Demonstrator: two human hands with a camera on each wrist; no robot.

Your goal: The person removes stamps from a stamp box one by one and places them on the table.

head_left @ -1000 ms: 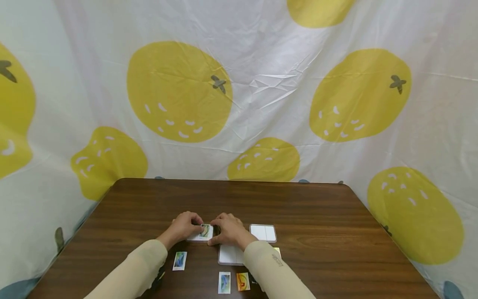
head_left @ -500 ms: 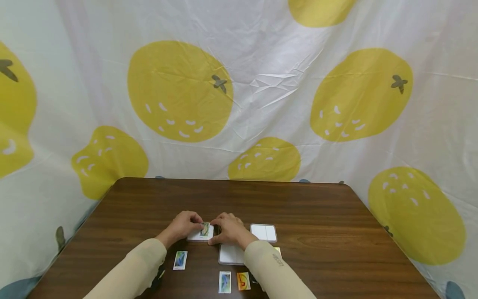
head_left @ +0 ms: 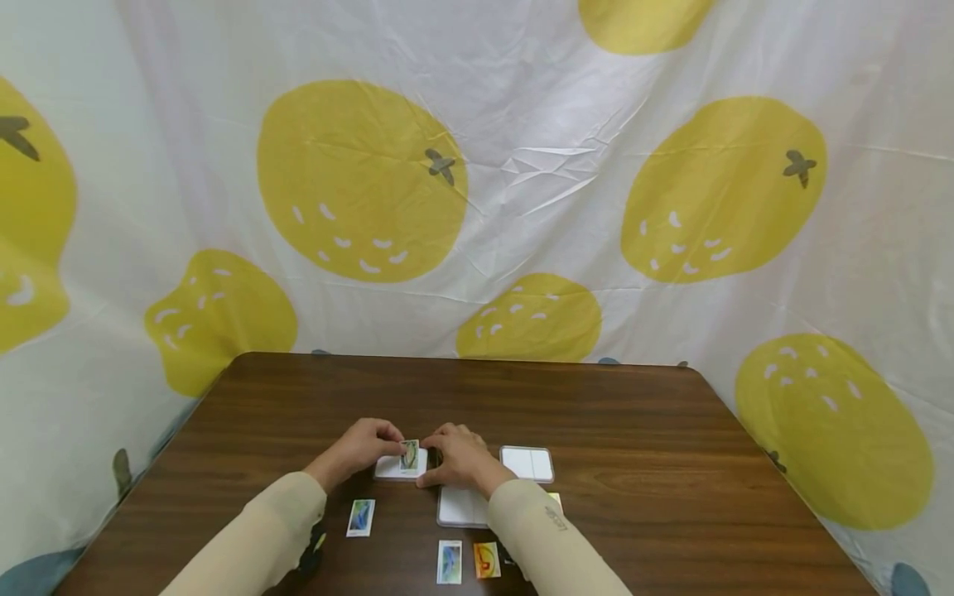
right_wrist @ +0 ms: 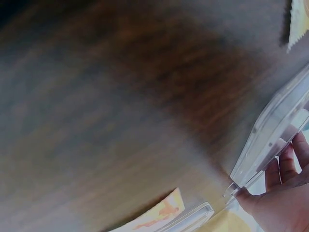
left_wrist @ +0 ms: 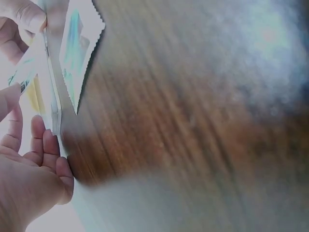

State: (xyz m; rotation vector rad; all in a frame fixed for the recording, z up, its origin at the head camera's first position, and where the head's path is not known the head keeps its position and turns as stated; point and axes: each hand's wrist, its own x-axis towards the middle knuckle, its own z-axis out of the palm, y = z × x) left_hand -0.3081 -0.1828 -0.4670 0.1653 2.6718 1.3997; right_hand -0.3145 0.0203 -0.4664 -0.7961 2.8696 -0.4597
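Head view: left hand (head_left: pixel 363 448) and right hand (head_left: pixel 460 456) meet over a white tray (head_left: pixel 400 468) mid-tabletop (head_left: pixel 626 422), fingers curled round a small packet (head_left: pixel 409 455) held upright on it; I'd judge work approx half done, w/ three packets (head_left: pixel 360 518) loose nr the sleeves and two more trays (head_left: pixel 526 463) to the right, lemon-print cloth (head_left: pixel 522 165) behind. Left wrist view: fingers (left_wrist: pixel 46 145) grip the tray edge, a zigzag-edged packet (left_wrist: pixel 77 53) beside. Right wrist view: blurred wood, fingers (right_wrist: pixel 285 166) holding a clear tray rim (right_wrist: pixel 270 140).

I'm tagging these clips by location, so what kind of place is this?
Probably an indoor recording setup, not a lived-in room: a wooden table ringed by a lemon-print sheet, with small sachets and clear cases laid out.
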